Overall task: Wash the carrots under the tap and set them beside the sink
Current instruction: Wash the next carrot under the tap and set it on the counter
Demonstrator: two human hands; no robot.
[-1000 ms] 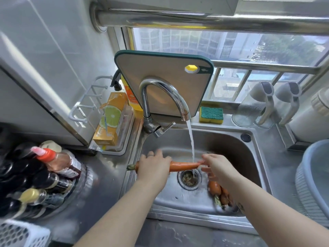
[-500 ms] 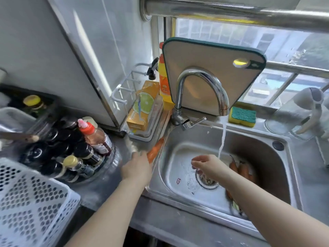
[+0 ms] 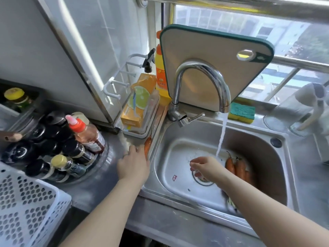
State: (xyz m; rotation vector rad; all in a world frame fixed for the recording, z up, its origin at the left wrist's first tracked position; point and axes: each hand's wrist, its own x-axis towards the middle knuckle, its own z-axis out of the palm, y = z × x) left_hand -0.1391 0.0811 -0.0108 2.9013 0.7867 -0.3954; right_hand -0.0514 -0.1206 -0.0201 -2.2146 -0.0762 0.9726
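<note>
Carrot (image 3: 147,146) number one, judged washed, lies on the steel counter (image 3: 110,175) at centre frame. It runs lengthwise along the left lip of the sink (image 3: 178,197), its far tip just short of a white tray (image 3: 135,134). Nearest the camera, at lower left, a white perforated basket (image 3: 26,202) stands well apart from it. Left hand (image 3: 133,166) rests on the counter, fingers nearly straight and laid against the carrot's near end rather than curled round it; thumb hidden. Right hand (image 3: 204,166) hangs over the drain (image 3: 203,180), fingers loosely spread, holding nothing, with the water stream (image 3: 221,136) falling at its far edge. Unwashed carrots (image 3: 238,169) lie bunched on the basin floor just right of that hand. Further back the tap (image 3: 201,81) runs, with a cutting board (image 3: 213,56) propped behind it at the window. Judgement: first placement nearly complete, several carrots outstanding. Risks: the placed carrot sits on wet steel at the lip, so a brush from the hand as it lifts away could roll it back among the unwashed ones. Bottles (image 3: 71,139) crowd the counter, leaving little room for more.
</note>
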